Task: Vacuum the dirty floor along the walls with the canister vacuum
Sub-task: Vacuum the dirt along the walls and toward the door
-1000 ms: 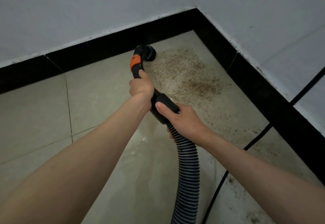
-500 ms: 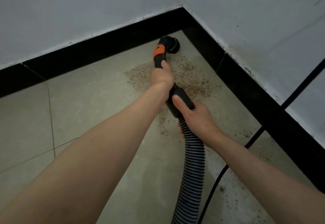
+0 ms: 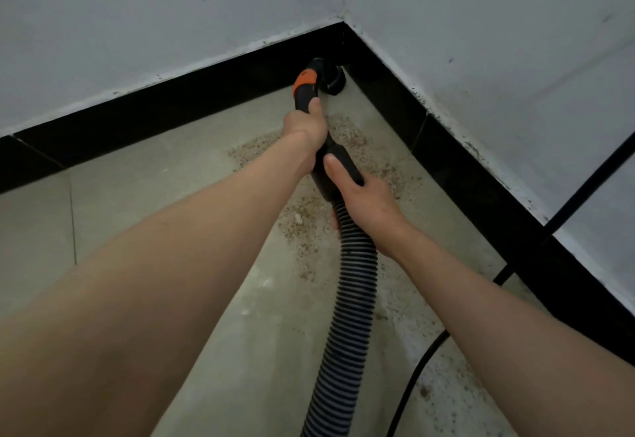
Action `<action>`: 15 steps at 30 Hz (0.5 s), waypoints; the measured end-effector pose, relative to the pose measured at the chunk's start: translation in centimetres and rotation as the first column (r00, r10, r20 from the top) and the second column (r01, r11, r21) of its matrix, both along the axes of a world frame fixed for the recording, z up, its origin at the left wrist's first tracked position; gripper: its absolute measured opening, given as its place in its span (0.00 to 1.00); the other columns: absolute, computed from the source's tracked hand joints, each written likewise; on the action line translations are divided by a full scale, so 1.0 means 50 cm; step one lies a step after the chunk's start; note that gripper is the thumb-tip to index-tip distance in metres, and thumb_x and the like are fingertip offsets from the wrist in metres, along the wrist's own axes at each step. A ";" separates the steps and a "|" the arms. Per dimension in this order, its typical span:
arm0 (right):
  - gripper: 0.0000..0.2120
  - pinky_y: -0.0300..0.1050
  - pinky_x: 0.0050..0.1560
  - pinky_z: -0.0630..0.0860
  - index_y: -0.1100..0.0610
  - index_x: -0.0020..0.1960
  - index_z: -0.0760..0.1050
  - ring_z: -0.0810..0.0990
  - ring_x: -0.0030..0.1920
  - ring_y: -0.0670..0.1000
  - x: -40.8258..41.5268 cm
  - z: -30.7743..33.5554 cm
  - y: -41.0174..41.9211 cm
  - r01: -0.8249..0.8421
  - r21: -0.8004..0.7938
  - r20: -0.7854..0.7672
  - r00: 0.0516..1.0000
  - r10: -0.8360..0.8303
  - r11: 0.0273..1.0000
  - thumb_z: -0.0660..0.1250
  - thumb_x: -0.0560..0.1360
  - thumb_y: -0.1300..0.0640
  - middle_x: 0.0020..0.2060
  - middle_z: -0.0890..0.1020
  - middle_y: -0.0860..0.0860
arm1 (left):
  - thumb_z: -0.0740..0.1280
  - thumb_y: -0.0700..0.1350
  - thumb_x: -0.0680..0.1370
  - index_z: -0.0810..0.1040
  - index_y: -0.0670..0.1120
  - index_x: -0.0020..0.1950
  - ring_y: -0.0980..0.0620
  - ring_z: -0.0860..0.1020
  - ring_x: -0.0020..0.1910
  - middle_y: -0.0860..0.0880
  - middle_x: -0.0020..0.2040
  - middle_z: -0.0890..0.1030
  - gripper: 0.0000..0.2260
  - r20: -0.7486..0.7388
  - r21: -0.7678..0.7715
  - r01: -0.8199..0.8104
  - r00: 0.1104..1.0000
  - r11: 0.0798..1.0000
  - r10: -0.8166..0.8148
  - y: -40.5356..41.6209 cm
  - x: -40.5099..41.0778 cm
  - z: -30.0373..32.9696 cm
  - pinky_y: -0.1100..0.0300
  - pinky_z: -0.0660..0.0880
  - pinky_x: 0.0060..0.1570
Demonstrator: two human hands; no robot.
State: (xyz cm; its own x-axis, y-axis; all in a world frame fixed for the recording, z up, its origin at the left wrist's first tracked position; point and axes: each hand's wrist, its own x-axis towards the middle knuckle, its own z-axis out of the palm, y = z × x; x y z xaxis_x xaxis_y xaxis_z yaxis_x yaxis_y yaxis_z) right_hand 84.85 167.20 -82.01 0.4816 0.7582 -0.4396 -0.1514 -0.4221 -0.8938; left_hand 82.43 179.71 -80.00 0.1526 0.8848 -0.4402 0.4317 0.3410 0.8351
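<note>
Since the earlier frames the nozzle (image 3: 329, 76) has travelled from the open floor up into the corner, and the patch of grit (image 3: 311, 179) that lay ahead of it now sits under and behind the hands. At the upper centre of the frame the round black nozzle head lies at the foot of the black baseboard (image 3: 192, 107), just beside the meeting of the two walls; whether it touches the baseboard cannot be told. Its handle (image 3: 304, 93) is a curved tube of matte black plastic with a bright orange band, and its long axis runs from lower centre toward the corner, tilted slightly right, with the mouth pointing away from the person and down. The left hand (image 3: 304, 127) grips the handle just below the orange band, fingers wrapped round it and thumb laid along the top. The right hand (image 3: 364, 199) grasps the wider black cuff where the handle joins the hose (image 3: 347, 316), thumb stretched forward over the cuff. That hose is ribbed, flexible and grey-black, dropping to the bottom edge of the frame. Smooth pale tiles make up the floor (image 3: 144, 175), speckled with brown crumbs. A thin black power cord (image 3: 415, 373) runs along the right side, and the white walls (image 3: 154, 17) look scuffed near their base.
</note>
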 end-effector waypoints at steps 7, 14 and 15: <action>0.18 0.44 0.30 0.77 0.56 0.42 0.74 0.78 0.27 0.51 0.012 -0.025 0.021 0.030 0.049 -0.027 0.999 -0.028 0.998 0.67 0.75 0.41 0.32 0.78 0.55 | 0.55 0.55 0.82 0.69 0.39 0.64 0.44 0.77 0.44 0.43 0.47 0.77 0.21 -0.023 0.053 0.053 0.998 0.997 -0.052 0.024 0.028 -0.030 0.54 0.74 0.44; 0.19 0.39 0.26 0.74 0.58 0.42 0.74 0.77 0.24 0.48 0.010 -0.011 0.024 -0.010 0.049 -0.051 0.999 0.012 0.999 0.67 0.76 0.41 0.32 0.78 0.54 | 0.54 0.54 0.82 0.68 0.39 0.66 0.47 0.74 0.43 0.44 0.48 0.76 0.21 -0.044 0.046 0.104 0.994 0.994 -0.102 0.038 0.019 -0.012 0.56 0.70 0.42; 0.19 0.38 0.24 0.73 0.59 0.42 0.74 0.77 0.23 0.48 0.007 -0.008 0.025 -0.024 0.049 -0.045 0.999 0.027 0.999 0.67 0.76 0.41 0.31 0.78 0.54 | 0.54 0.54 0.82 0.69 0.39 0.65 0.48 0.74 0.41 0.45 0.45 0.75 0.21 -0.040 0.048 0.092 0.995 0.995 -0.090 0.038 0.013 -0.011 0.56 0.70 0.42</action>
